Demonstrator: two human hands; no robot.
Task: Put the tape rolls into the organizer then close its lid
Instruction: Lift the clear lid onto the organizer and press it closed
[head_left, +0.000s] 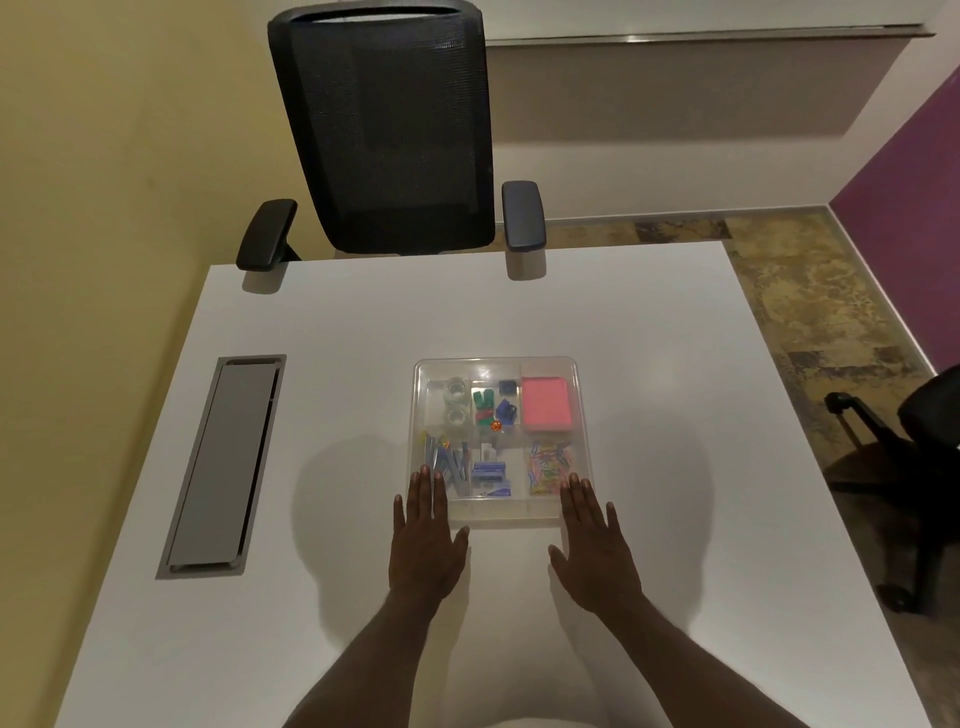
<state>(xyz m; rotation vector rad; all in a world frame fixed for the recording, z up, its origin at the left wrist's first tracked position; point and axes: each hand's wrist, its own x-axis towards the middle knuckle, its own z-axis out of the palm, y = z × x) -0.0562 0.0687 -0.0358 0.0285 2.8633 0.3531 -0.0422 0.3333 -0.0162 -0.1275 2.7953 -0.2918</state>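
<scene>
A clear plastic organizer (581, 415) lies flat on the white table, its transparent lid down over the compartments. Two clear tape rolls (456, 402) sit in the far-left compartment, one behind the other. My left hand (426, 540) lies palm down with fingers spread, its fingertips on the organizer's near-left corner. Over at the near-right corner my right hand (592, 540) rests the same way, flat and holding nothing.
Other compartments hold a pink sticky-note pad (546, 404), coloured paper clips (550, 465), staple boxes (491, 475) and binder clips (493, 405). A grey cable hatch (223, 465) is set into the table at left. A black office chair (389, 130) stands behind the far edge.
</scene>
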